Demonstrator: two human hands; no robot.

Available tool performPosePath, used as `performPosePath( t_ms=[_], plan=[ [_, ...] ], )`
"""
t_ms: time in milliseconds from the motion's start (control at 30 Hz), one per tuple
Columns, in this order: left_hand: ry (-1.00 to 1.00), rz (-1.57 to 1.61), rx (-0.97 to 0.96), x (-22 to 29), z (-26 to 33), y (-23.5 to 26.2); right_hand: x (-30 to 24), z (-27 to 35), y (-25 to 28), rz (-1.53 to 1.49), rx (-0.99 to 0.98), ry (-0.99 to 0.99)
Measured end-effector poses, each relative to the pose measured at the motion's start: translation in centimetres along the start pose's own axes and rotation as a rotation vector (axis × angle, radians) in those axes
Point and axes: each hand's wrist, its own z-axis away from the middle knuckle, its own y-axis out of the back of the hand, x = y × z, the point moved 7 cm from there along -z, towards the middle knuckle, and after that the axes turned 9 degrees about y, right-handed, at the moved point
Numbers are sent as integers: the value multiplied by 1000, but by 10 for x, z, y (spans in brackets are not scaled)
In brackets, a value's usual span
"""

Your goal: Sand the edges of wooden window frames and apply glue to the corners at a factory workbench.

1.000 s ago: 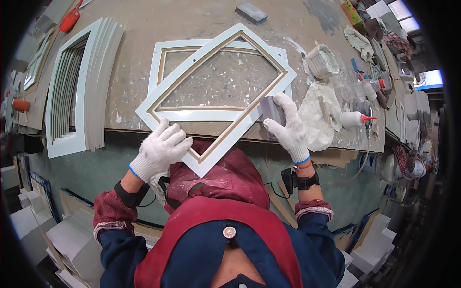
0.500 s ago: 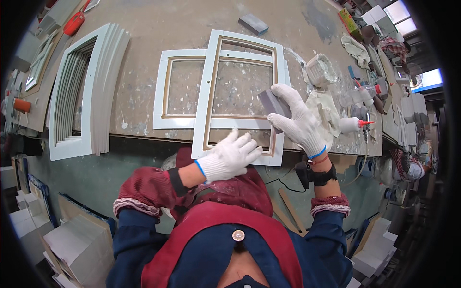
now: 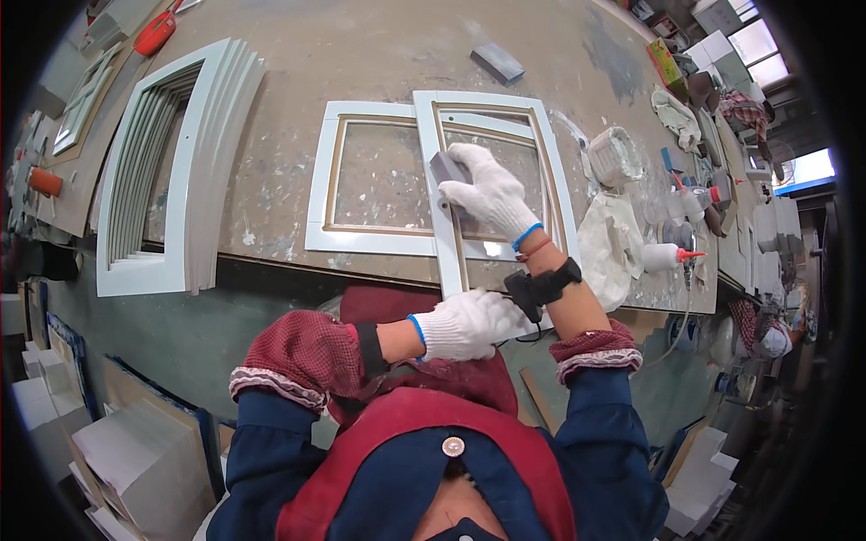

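Observation:
My right hand [image 3: 492, 189], in a white knit glove, grips a grey sanding block [image 3: 441, 169] between thumb and fingers. The block rests against the left rail of a white rectangular frame [image 3: 447, 257] with an open middle. My left hand [image 3: 474, 325], gloved too, is closed over that frame's near end, which sticks out past the table edge; its fingertips are partly hidden. Beneath lies a second white frame [image 3: 372, 241], turned crosswise on the table, its right part mostly covered by the upper one.
Several white frames [image 3: 167, 171] stand stacked at the left. Farther back lies another grey block [image 3: 497, 64]. To the right are a white tub [image 3: 615, 157], a cloth [image 3: 606, 243] and a white bottle with a red nozzle [image 3: 663, 257]. The brown table [image 3: 298, 72] is paint-spattered.
My right hand has carried the sanding block leftward onto the left rail. My left hand has shifted right to the frame's near end. The upper frame sits farther right and nearer me.

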Motion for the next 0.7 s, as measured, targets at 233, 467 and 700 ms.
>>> performPosePath(
  t_ms=[233, 467, 700],
  plan=[
    [-196, -343, 227, -38, 17, 11, 6, 50, -2, -51, -73, 11],
    [-245, -131, 204, -60, 4, -16, 5, 71, -19, 103, 14, 79],
    [-367, -132, 246, -59, 2, -9, 10, -49, -25, 275, 255, -3]
  ],
)
